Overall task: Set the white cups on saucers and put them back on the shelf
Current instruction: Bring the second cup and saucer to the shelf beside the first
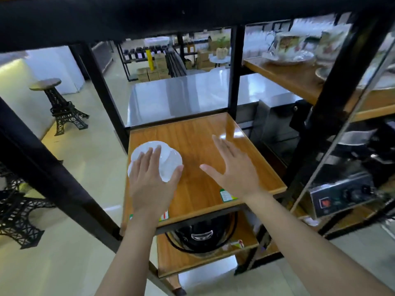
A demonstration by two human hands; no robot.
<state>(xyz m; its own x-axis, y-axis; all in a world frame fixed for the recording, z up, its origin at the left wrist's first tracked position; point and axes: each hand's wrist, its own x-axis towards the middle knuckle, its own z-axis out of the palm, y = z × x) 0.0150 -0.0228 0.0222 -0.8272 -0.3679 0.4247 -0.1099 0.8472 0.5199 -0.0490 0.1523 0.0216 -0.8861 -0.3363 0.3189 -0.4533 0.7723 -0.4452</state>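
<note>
1. The left hand (149,184) grips a white cup (164,161) and saucer (136,154) at the left side of the wooden shelf (203,142).
2. The right hand (233,169) hovers open, fingers spread, above the shelf's middle, holding nothing.

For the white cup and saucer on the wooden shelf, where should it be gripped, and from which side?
Probably by the saucer rim, from the front, fingers under opposite edges. The white cup only sits on it, so lifting by the cup leaves the saucer behind. The left hand already covers the set; the right hand hovers open beside.
</note>
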